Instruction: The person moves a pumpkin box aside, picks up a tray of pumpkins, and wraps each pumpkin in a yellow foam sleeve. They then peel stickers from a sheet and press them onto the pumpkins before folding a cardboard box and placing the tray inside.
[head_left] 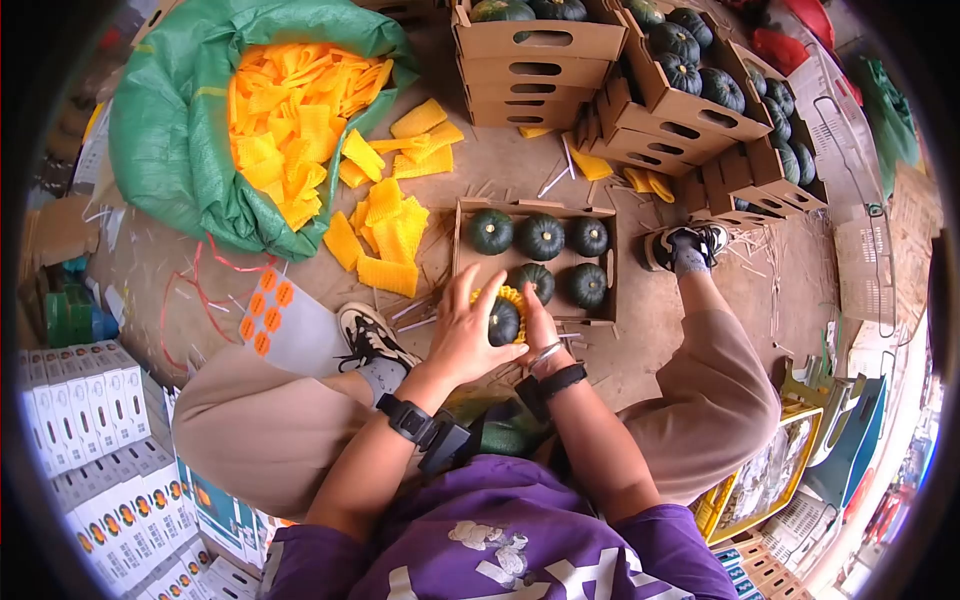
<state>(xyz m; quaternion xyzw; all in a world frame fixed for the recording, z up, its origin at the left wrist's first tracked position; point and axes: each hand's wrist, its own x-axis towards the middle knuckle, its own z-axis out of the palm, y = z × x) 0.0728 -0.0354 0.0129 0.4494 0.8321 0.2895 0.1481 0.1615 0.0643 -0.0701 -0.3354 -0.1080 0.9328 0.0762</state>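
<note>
Between my two hands is a small dark green pumpkin point(504, 322) with yellow foam netting around its far side. My left hand point(468, 325) wraps it from the left, and my right hand point(541, 325) grips it from the right. Just beyond them lies a shallow cardboard box point(512, 212) on the floor. Several dark green pumpkins, such as one pumpkin point(543, 237), sit in it in two rows. The box's near left corner is partly hidden behind my hands.
A green woven sack point(170, 130) full of yellow foam nets point(290, 120) stands at far left, with loose nets point(392, 228) beside it. Stacked pumpkin boxes point(540, 70) rise at the back. An orange sticker sheet point(300, 325) lies by my left knee; a yellow crate point(715, 510) is at right.
</note>
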